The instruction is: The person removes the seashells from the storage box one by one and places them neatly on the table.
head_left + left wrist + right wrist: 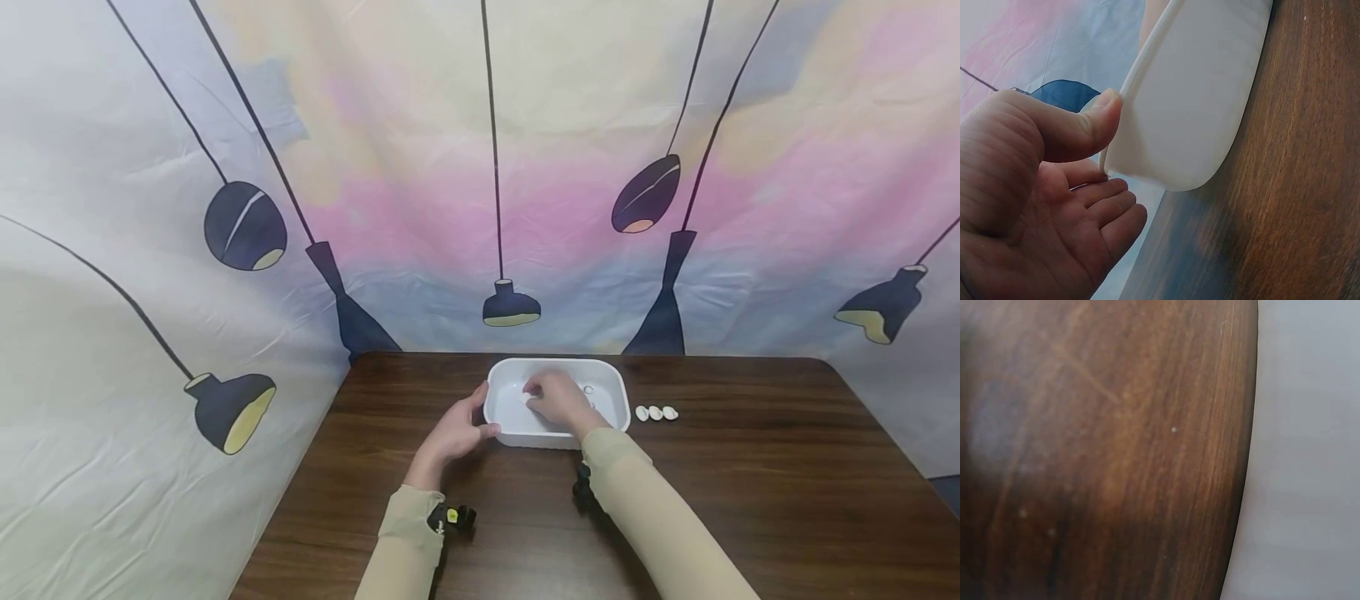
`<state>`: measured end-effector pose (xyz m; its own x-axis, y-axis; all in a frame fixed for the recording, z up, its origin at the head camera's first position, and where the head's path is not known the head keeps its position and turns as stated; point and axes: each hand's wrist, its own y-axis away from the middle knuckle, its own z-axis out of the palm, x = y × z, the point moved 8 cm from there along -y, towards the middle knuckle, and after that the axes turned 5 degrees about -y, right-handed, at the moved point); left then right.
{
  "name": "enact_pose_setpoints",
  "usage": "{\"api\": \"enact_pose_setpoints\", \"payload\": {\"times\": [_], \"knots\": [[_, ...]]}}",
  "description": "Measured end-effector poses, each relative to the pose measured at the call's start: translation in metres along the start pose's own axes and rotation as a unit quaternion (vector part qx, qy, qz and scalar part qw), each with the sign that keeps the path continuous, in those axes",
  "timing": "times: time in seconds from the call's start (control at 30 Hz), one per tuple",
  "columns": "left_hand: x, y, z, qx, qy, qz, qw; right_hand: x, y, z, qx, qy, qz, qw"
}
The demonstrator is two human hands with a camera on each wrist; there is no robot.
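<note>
A white plastic basin (555, 440) with rounded corners stands near the table's back edge. My left hand (453, 429) holds its left end, thumb at the front corner and fingers toward the back one. In the left wrist view, the left thumb (1109, 112) touches the basin's rim. Inside the basin, my right hand (561, 398) reaches down with curled fingers, pinching a small white shell-like piece (527, 398) mostly hidden by them. Small pale pieces (588, 390) lie in the basin right of this hand. The right wrist view shows no hand.
Three small white shell-like pieces (656, 413) lie in a row on the brown wooden table (750, 500), just right of the basin. Behind the table hangs a cloth (570, 125) printed with lamps.
</note>
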<state>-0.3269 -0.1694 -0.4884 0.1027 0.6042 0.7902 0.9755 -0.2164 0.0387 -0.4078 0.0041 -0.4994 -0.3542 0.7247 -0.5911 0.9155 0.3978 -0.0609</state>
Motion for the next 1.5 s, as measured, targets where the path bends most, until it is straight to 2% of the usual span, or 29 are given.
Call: {"api": "enact_pose_setpoints", "payload": {"times": [0.4, 0.67, 1.07, 1.27, 1.5], "knots": [[-0.001, 0.0, -0.004, 0.001, -0.007, -0.003, 1.0, -0.011, 0.0, -0.005, 0.017, -0.03, -0.024, 0.9991], [-0.004, 0.002, -0.002, -0.001, -0.007, -0.011, 0.9999, -0.011, 0.002, -0.006, 0.016, -0.029, -0.02, 0.9993], [-0.009, 0.001, 0.001, -0.002, -0.007, -0.013, 0.9999, -0.011, 0.004, 0.001, -0.01, -0.016, -0.029, 0.9994], [-0.007, 0.002, 0.001, 0.0, -0.003, -0.01, 0.9999, -0.012, 0.004, 0.001, -0.012, -0.008, -0.033, 0.9993], [-0.005, -0.001, 0.0, -0.002, -0.004, -0.01, 0.9999, -0.009, 0.004, 0.0, -0.015, -0.005, -0.017, 0.9997]]}}
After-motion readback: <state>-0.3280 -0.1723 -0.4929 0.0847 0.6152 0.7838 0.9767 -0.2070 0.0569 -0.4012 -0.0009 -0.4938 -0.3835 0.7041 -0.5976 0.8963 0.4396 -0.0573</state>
